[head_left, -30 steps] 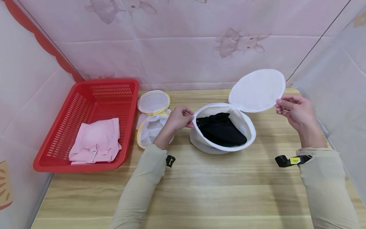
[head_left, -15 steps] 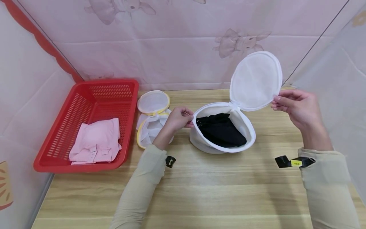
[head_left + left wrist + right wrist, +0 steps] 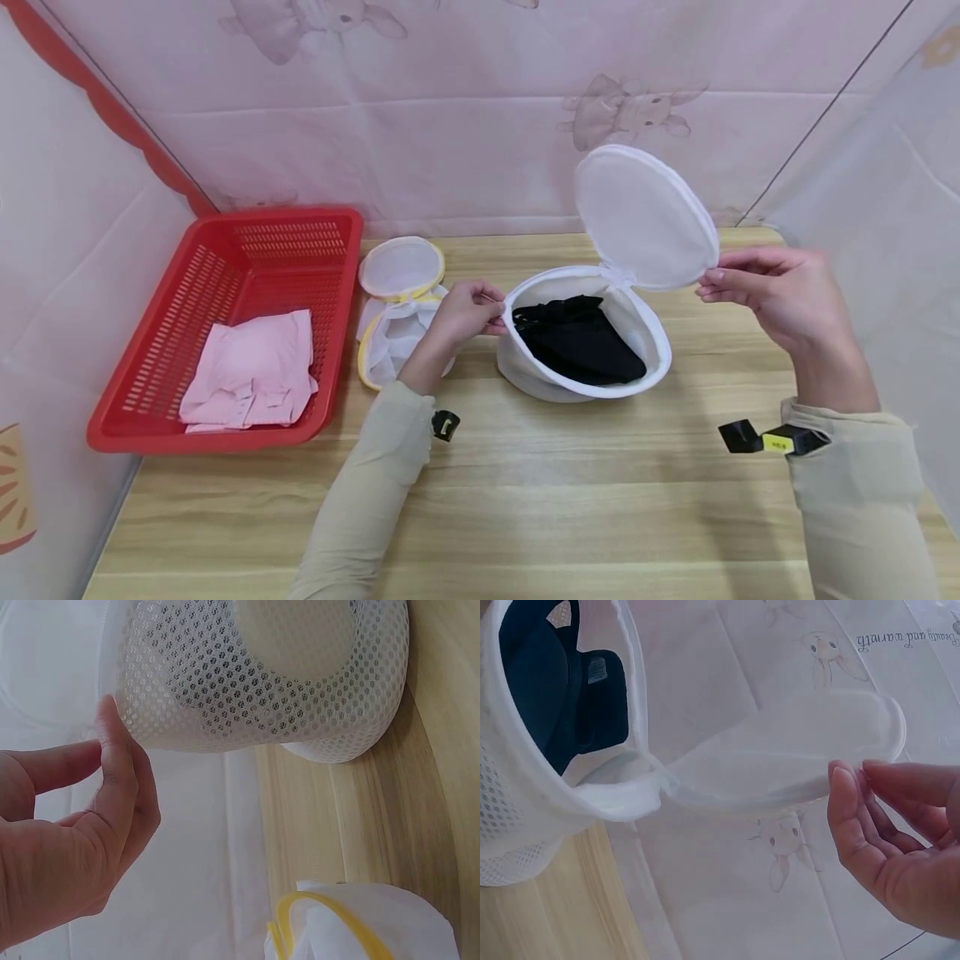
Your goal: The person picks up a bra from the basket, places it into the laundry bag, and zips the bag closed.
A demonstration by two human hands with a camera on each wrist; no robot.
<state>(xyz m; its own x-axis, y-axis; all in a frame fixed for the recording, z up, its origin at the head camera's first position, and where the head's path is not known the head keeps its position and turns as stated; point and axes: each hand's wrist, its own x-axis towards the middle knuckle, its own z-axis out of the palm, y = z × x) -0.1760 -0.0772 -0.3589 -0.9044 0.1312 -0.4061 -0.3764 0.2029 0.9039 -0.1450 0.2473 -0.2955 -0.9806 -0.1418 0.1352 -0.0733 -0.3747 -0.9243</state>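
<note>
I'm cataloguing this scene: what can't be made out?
Head: floor of the white bag, under the black garment.
Head: part of the yellow-rimmed bag, behind the left forearm.
Left wrist: rest of that bag, cut by bottom edge.
Right wrist: wording on the label, too small.

The left arm [image 3: 371, 492] slanted forward and inward, the left hand [image 3: 467, 317] pinching between thumb and fingers. The right arm [image 3: 858, 500] reached forward, the right hand [image 3: 791, 296] pinching likewise, well apart.

"Beauty and warmth" [image 3: 906, 639] on rabbit-print bkgd sheet [image 3: 735, 892]
</note>
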